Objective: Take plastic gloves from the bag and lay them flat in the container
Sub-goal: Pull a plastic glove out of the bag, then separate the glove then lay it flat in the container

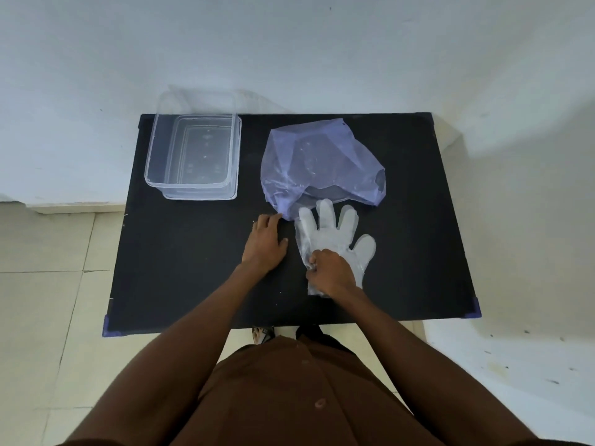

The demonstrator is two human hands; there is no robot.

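A translucent purple plastic bag [318,162] lies crumpled on the black table [193,252], its mouth facing me. A clear plastic glove [335,230] lies spread just in front of the bag, fingers pointing away from me. My right hand [331,272] pinches the glove's cuff edge at its left side. My left hand [265,243] rests on the table left of the glove, fingertips touching the bag's near corner. A clear rectangular container [193,149] stands at the table's far left; it looks empty.
The container sits on what looks like a second clear tray or lid [233,191]. The table stands against a white wall [289,43], with tiled floor [48,300] on both sides. My feet show under the near edge.
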